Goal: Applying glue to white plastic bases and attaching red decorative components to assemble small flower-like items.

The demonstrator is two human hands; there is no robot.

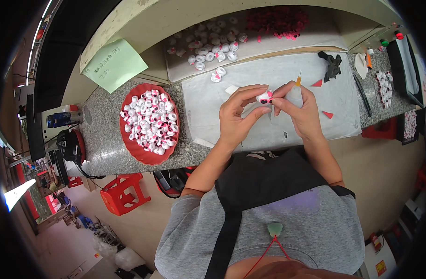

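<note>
LEFT HAND (234, 118): fingers gripping white-and-pink piece (264, 97) | RIGHT HAND (306, 116): fingertips at same piece, bottle (294, 97) clasped against palm | POSITION: piece above paper (203, 100), between its far and near edges | RISK: excess palm pressure could force contents through needle (300, 73)

A small-parts workshop
A red bowl (152, 159) heaped with look-alike white pieces (150, 122), a needle-tipped bottle (294, 96) and speckled worktop (101, 144).
</note>
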